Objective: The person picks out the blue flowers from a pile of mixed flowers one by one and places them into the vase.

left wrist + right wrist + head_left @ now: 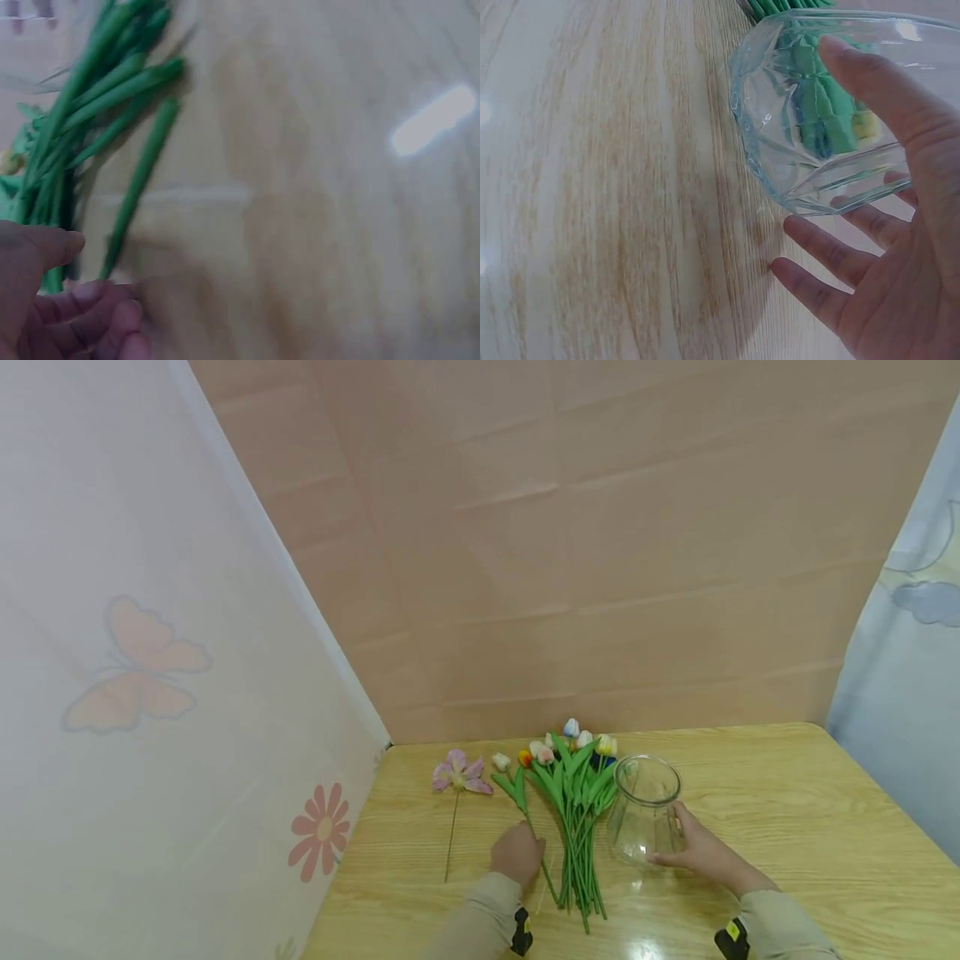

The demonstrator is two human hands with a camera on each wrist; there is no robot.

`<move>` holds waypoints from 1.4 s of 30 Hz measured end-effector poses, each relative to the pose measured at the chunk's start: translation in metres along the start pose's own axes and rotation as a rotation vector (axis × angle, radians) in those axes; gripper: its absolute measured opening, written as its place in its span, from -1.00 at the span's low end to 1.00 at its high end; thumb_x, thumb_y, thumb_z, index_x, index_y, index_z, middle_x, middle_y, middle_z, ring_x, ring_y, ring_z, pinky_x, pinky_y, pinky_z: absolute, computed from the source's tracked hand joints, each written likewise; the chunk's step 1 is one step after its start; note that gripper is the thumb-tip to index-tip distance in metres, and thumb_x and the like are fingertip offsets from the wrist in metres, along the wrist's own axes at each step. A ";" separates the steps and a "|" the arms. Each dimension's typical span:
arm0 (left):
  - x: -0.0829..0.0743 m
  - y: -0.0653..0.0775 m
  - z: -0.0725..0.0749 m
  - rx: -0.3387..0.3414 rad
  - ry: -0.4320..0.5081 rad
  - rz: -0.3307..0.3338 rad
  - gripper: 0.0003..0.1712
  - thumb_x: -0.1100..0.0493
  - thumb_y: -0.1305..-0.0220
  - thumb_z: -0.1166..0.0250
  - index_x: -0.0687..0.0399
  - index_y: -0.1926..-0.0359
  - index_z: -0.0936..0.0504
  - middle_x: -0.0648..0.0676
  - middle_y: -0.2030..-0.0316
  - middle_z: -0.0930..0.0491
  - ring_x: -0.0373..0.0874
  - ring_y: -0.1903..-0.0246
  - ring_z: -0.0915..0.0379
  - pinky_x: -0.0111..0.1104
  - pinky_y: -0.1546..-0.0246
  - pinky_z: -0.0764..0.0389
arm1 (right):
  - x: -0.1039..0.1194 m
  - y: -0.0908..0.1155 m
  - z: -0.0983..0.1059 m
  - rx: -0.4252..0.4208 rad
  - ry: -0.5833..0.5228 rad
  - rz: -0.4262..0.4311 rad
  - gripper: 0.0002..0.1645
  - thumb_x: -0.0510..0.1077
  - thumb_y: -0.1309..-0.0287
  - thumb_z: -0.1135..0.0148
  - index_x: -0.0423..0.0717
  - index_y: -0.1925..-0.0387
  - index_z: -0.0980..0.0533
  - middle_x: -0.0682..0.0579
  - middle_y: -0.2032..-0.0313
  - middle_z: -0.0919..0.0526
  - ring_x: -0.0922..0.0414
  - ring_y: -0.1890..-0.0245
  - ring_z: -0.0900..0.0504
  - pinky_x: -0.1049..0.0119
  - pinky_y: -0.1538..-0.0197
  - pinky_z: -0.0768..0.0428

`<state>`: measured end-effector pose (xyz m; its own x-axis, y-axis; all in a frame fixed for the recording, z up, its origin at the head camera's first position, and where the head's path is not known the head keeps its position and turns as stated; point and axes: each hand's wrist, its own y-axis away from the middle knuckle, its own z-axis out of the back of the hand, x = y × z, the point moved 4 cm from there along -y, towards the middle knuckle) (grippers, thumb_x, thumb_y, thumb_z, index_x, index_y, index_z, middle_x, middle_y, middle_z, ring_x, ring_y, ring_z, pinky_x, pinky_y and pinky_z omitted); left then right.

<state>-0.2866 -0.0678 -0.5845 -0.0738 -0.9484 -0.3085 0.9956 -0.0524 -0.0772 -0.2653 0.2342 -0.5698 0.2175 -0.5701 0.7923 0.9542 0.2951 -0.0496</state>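
Observation:
A lone white tulip (501, 762) lies left of a bunch of tulips (577, 827) with green stems. My left hand (517, 853) is at the lone tulip's stem; in the left wrist view this green stem (142, 184) runs down into my curled fingers, with the thumb a little apart. At the bunch's right stands a clear glass vase (647, 814), wide-rimmed and upright. My right hand (701, 852) is at the vase's right side. In the right wrist view the thumb overlaps the glass, while the other fingers (829, 244) stretch loosely along its lower edge.
Left of the tulips, a pink-purple flower (459, 774) lies on the wooden table (757, 777), its thin stem toward me. A brown sheet (600, 568) hangs behind the table. White printed sheets (225, 710) flank both sides.

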 end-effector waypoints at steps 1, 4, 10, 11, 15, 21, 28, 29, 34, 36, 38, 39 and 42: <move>0.000 0.001 -0.004 -0.003 -0.007 0.011 -0.68 0.00 -0.28 -0.28 0.10 0.50 -0.53 0.01 0.72 -0.46 -0.15 0.74 -0.40 -0.31 0.76 -0.38 | 0.000 0.000 0.000 -0.003 -0.002 0.004 0.32 0.09 0.06 -0.49 -0.33 -0.43 0.18 -0.65 -0.33 0.11 -0.62 -0.26 -0.02 -0.49 -0.13 -0.15; 0.000 0.002 -0.010 -0.034 -0.009 0.036 -0.73 0.04 -0.26 -0.30 0.15 0.43 -0.56 0.03 0.69 -0.48 -0.13 0.72 -0.44 -0.29 0.74 -0.41 | 0.001 0.000 0.000 -0.007 -0.001 0.011 0.30 0.09 0.07 -0.50 -0.32 -0.41 0.14 -0.65 -0.33 0.08 -0.63 -0.25 -0.05 -0.49 -0.13 -0.18; 0.004 0.001 -0.009 -0.045 0.102 0.080 -0.73 0.24 -0.18 -0.25 0.12 0.64 -0.48 0.00 0.73 -0.41 -0.20 0.74 -0.34 -0.35 0.75 -0.35 | 0.004 0.002 0.000 -0.003 -0.014 0.008 0.26 0.08 0.06 -0.49 -0.30 -0.40 0.11 -0.65 -0.31 0.04 -0.64 -0.20 -0.13 -0.48 -0.09 -0.24; 0.004 0.001 -0.004 -0.053 0.121 0.079 -0.71 0.26 -0.15 -0.27 0.13 0.68 -0.48 0.01 0.73 -0.42 -0.19 0.74 -0.34 -0.35 0.74 -0.36 | 0.005 0.002 0.000 -0.006 -0.018 0.008 0.26 0.08 0.07 -0.49 -0.29 -0.40 0.11 -0.64 -0.32 0.03 -0.63 -0.21 -0.13 -0.48 -0.10 -0.23; 0.008 -0.002 0.014 -0.096 0.199 0.102 -0.74 0.30 -0.09 -0.32 0.19 0.66 -0.47 0.08 0.70 -0.48 -0.11 0.70 -0.44 -0.29 0.69 -0.44 | 0.005 0.002 0.002 -0.010 -0.023 0.004 0.24 0.08 0.07 -0.49 -0.29 -0.40 0.08 -0.60 -0.33 -0.01 -0.60 -0.25 -0.10 -0.48 -0.12 -0.20; 0.023 -0.013 0.035 -0.173 0.290 0.083 -0.82 0.36 -0.17 -0.26 0.19 0.52 -0.45 0.04 0.66 -0.46 -0.15 0.67 -0.43 -0.35 0.66 -0.41 | 0.004 0.003 0.003 -0.007 -0.012 -0.008 0.21 0.07 0.04 -0.48 -0.28 -0.39 0.08 -0.58 -0.32 -0.04 -0.60 -0.25 -0.09 -0.49 -0.10 -0.21; 0.051 -0.016 0.070 -0.428 0.237 0.018 -0.93 0.33 -0.24 -0.29 0.19 0.32 -0.53 0.07 0.54 -0.56 -0.19 0.65 -0.47 -0.41 0.67 -0.42 | 0.004 0.003 0.003 -0.013 -0.009 -0.007 0.20 0.07 0.07 -0.50 -0.29 -0.37 0.05 -0.59 -0.30 -0.07 -0.61 -0.23 -0.12 -0.49 -0.09 -0.24; 0.059 -0.017 0.073 -0.475 0.225 0.025 -0.92 0.34 -0.23 -0.30 0.22 0.29 -0.54 0.10 0.53 -0.59 -0.16 0.64 -0.51 -0.39 0.67 -0.46 | 0.004 0.002 0.003 -0.014 -0.008 -0.006 0.21 0.07 0.07 -0.50 -0.30 -0.37 0.05 -0.59 -0.30 -0.07 -0.61 -0.23 -0.12 -0.48 -0.09 -0.24; 0.111 -0.022 0.072 -0.511 0.176 0.158 -0.84 0.32 -0.20 -0.33 0.20 0.19 -0.57 0.16 0.50 -0.64 -0.01 0.62 -0.58 -0.22 0.70 -0.50 | 0.004 0.002 0.001 -0.011 -0.009 -0.009 0.26 0.09 0.08 -0.50 -0.31 -0.40 0.09 -0.61 -0.31 -0.03 -0.61 -0.24 -0.10 -0.49 -0.10 -0.21; 0.131 -0.021 0.067 -0.453 0.154 0.205 -0.83 0.29 -0.21 -0.33 0.15 0.16 -0.58 0.14 0.47 -0.66 -0.03 0.61 -0.58 -0.21 0.70 -0.50 | 0.003 0.002 0.000 -0.012 -0.010 -0.011 0.26 0.09 0.09 -0.50 -0.31 -0.39 0.09 -0.61 -0.30 -0.03 -0.62 -0.24 -0.09 -0.50 -0.10 -0.20; 0.145 -0.017 0.062 -0.385 0.142 0.250 -0.84 0.28 -0.23 -0.31 0.11 0.16 -0.59 0.13 0.45 -0.67 -0.06 0.62 -0.57 -0.22 0.70 -0.50 | 0.004 0.002 0.000 -0.012 -0.010 -0.012 0.26 0.09 0.10 -0.51 -0.30 -0.39 0.08 -0.61 -0.30 -0.05 -0.61 -0.24 -0.09 -0.49 -0.10 -0.20; 0.151 -0.014 0.060 -0.351 0.135 0.266 -0.86 0.27 -0.24 -0.30 0.11 0.17 -0.59 0.12 0.45 -0.67 -0.07 0.62 -0.56 -0.23 0.69 -0.50 | 0.004 0.002 0.000 -0.009 -0.010 -0.009 0.25 0.08 0.09 -0.51 -0.31 -0.38 0.08 -0.61 -0.30 -0.05 -0.62 -0.23 -0.09 -0.50 -0.10 -0.20; 0.160 -0.007 0.055 -0.281 0.112 0.280 -0.87 0.27 -0.26 -0.29 0.12 0.16 -0.59 0.12 0.46 -0.67 -0.09 0.62 -0.56 -0.25 0.70 -0.51 | 0.005 0.002 -0.001 -0.009 -0.012 -0.008 0.24 0.07 0.09 -0.51 -0.30 -0.38 0.07 -0.61 -0.29 -0.06 -0.62 -0.24 -0.09 -0.49 -0.11 -0.20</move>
<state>-0.3026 -0.2367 -0.5815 0.1764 -0.8731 -0.4545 0.9250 0.3049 -0.2266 -0.2623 0.2316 -0.5665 0.2075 -0.5629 0.8001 0.9576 0.2839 -0.0486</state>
